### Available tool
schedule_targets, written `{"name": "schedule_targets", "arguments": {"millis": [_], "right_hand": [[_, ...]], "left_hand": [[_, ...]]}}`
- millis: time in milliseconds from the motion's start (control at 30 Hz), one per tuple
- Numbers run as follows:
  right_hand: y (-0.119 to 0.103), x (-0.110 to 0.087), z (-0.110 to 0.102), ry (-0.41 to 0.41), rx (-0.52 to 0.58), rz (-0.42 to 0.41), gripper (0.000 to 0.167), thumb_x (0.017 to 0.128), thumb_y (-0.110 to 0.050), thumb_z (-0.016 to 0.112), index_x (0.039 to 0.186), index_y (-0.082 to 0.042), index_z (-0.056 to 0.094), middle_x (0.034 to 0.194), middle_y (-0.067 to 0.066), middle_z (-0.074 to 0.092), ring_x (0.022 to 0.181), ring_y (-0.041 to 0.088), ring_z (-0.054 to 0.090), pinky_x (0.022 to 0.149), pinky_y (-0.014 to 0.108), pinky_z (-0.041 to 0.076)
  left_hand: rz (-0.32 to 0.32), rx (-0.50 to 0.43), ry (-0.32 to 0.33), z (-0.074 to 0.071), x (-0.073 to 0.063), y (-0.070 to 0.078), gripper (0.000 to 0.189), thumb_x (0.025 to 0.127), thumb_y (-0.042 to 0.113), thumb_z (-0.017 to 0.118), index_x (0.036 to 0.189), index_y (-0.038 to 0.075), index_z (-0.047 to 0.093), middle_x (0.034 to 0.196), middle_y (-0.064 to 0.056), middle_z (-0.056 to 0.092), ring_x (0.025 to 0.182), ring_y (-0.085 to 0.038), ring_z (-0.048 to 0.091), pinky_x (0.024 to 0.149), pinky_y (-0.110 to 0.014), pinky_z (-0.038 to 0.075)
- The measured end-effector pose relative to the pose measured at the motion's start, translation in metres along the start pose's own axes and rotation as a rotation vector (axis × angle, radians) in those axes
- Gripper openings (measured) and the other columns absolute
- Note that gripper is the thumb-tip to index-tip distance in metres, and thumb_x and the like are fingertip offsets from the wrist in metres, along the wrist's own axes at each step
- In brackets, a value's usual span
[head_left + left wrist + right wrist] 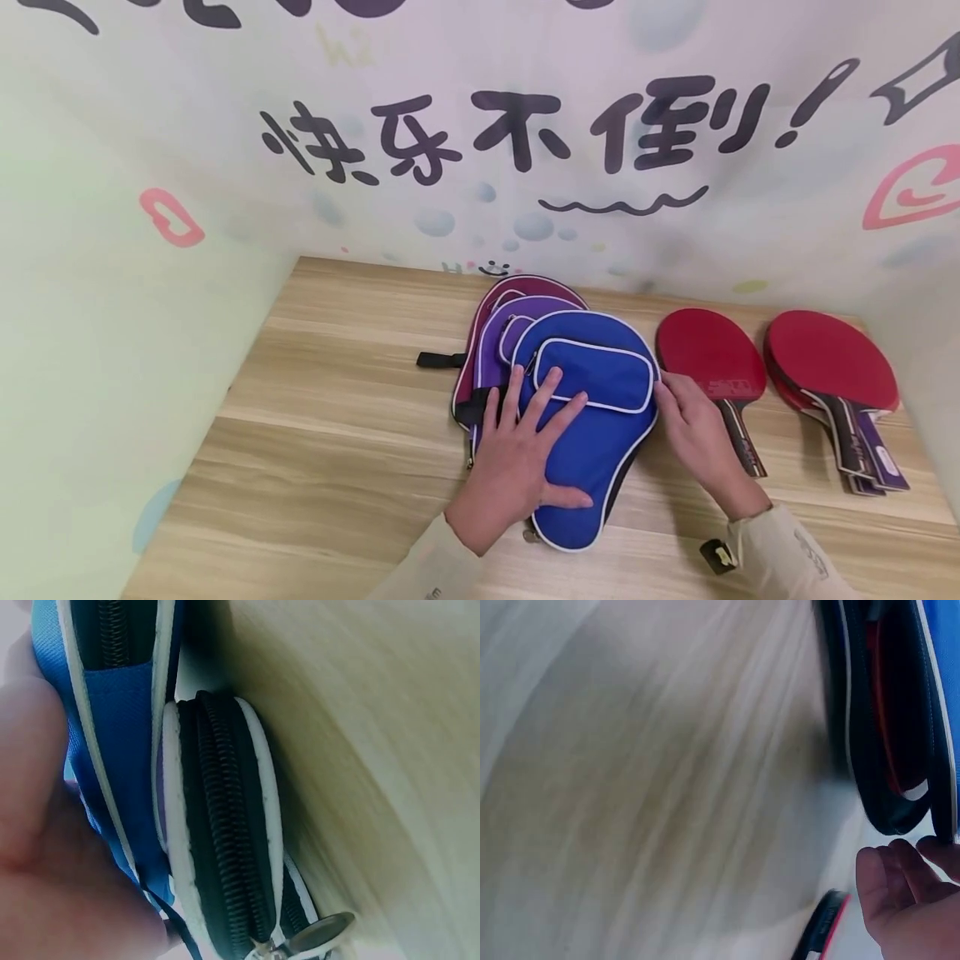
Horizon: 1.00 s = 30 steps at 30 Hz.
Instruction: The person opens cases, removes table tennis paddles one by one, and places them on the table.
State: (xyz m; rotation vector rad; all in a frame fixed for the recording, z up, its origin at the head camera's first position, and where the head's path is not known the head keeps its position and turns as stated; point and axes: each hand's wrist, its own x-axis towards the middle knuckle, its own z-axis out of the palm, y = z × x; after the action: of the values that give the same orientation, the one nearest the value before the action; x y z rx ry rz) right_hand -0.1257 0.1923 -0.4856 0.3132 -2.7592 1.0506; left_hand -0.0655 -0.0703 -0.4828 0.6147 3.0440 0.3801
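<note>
A blue table tennis bat case [600,442] with white piping and a zipped front pocket lies on top of a purple case [491,354] and a maroon one [540,287]. My left hand [513,458] rests on the blue case with fingers spread straight. At the case's right edge, my right hand [697,433] pinches the rim between thumb and bent fingers. In the right wrist view the case's side gapes, showing a red-edged bat [881,712] inside. The left wrist view shows a closed black zip [225,825] with a metal pull on a case below.
A red bat [708,354] lies just right of the right hand. Farther right is a stack of red bats [832,358] with black and purple handles. A black strap [440,360] sticks out left of the cases. A printed backdrop [450,233] stands behind the wooden table [337,400].
</note>
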Motion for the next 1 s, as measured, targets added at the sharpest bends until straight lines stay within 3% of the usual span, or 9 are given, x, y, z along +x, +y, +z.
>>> {"name": "schedule_targets", "arguments": {"millis": [133,200,300,367,433,567,700,867,1000], "right_hand": [[-0.008,-0.001,-0.013,0.021,0.035,-0.017,0.031,0.108,-0.018,0.049,0.127,-0.002,0.068,0.126,0.017,0.067,0.119,0.011,0.059,0.098,-0.005,0.026],[-0.012,-0.001,-0.02,0.019,0.081,-0.031,0.031,0.107,-0.014,0.048,0.128,-0.004,0.068,0.126,0.016,0.067,0.115,-0.003,0.056,0.097,-0.004,0.03],[-0.017,-0.001,-0.03,0.005,0.175,-0.064,0.033,0.106,-0.006,0.046,0.13,-0.006,0.069,0.127,-0.003,0.067,0.107,-0.013,0.055,0.094,0.0,0.038],[-0.02,0.0,-0.035,-0.008,0.213,-0.088,0.036,0.106,-0.003,0.044,0.133,-0.009,0.068,0.128,-0.013,0.064,0.104,-0.01,0.059,0.091,0.002,0.043],[-0.022,0.001,-0.037,-0.013,0.232,-0.113,0.038,0.106,-0.001,0.044,0.135,-0.011,0.067,0.128,-0.022,0.062,0.104,-0.008,0.061,0.09,0.002,0.045],[-0.024,0.004,-0.035,0.0,0.241,-0.197,0.039,0.102,0.005,0.05,0.135,-0.01,0.067,0.129,-0.016,0.064,0.113,-0.005,0.061,0.094,0.003,0.046],[-0.022,0.005,-0.03,0.039,0.25,-0.266,0.041,0.097,0.011,0.055,0.133,-0.005,0.067,0.128,-0.009,0.066,0.116,-0.006,0.06,0.096,0.003,0.045],[-0.016,0.0,-0.015,0.042,0.134,-0.163,0.039,0.098,0.004,0.058,0.135,-0.006,0.064,0.123,0.009,0.068,0.106,-0.005,0.06,0.089,0.001,0.044],[-0.009,-0.008,0.001,-0.012,-0.041,-0.117,0.043,0.088,0.005,0.067,0.131,0.0,0.062,0.122,0.02,0.065,0.106,0.022,0.062,0.089,0.029,0.053]], "left_hand": [[0.044,0.038,0.087,-0.002,-0.006,0.005,0.121,0.069,0.092,0.059,0.163,0.043,0.002,0.174,0.002,-0.015,0.16,-0.042,-0.006,0.122,-0.071,0.021],[0.103,0.066,0.19,-0.003,-0.008,0.012,0.114,0.071,0.091,0.059,0.163,0.043,0.011,0.175,0.0,-0.006,0.16,-0.044,0.0,0.12,-0.071,0.025],[0.2,0.127,0.32,-0.008,-0.008,0.028,0.103,0.075,0.089,0.056,0.161,0.045,0.021,0.174,-0.002,0.005,0.159,-0.045,0.009,0.119,-0.069,0.031],[0.261,0.13,0.363,-0.009,-0.006,0.039,0.097,0.077,0.087,0.056,0.159,0.047,0.025,0.174,-0.003,0.008,0.159,-0.045,0.01,0.12,-0.068,0.03],[0.297,0.136,0.335,-0.01,-0.003,0.05,0.092,0.08,0.086,0.055,0.159,0.049,0.025,0.174,-0.002,0.004,0.16,-0.044,0.004,0.122,-0.066,0.026],[0.303,0.146,0.333,-0.008,0.002,0.059,0.085,0.081,0.078,0.063,0.155,0.049,0.033,0.174,0.001,0.006,0.161,-0.041,0.001,0.125,-0.064,0.021],[0.268,0.183,0.404,-0.007,0.004,0.058,0.075,0.083,0.064,0.07,0.151,0.048,0.041,0.173,0.002,0.014,0.16,-0.039,0.008,0.125,-0.063,0.021],[0.252,0.164,0.405,-0.009,0.005,0.056,0.071,0.088,0.048,0.065,0.154,0.046,0.038,0.173,0.0,0.01,0.16,-0.038,0.006,0.126,-0.063,0.017],[0.236,0.137,0.41,-0.01,0.004,0.056,0.071,0.09,0.045,0.061,0.156,0.046,0.035,0.173,-0.001,0.01,0.16,-0.039,0.005,0.125,-0.065,0.019]]}}
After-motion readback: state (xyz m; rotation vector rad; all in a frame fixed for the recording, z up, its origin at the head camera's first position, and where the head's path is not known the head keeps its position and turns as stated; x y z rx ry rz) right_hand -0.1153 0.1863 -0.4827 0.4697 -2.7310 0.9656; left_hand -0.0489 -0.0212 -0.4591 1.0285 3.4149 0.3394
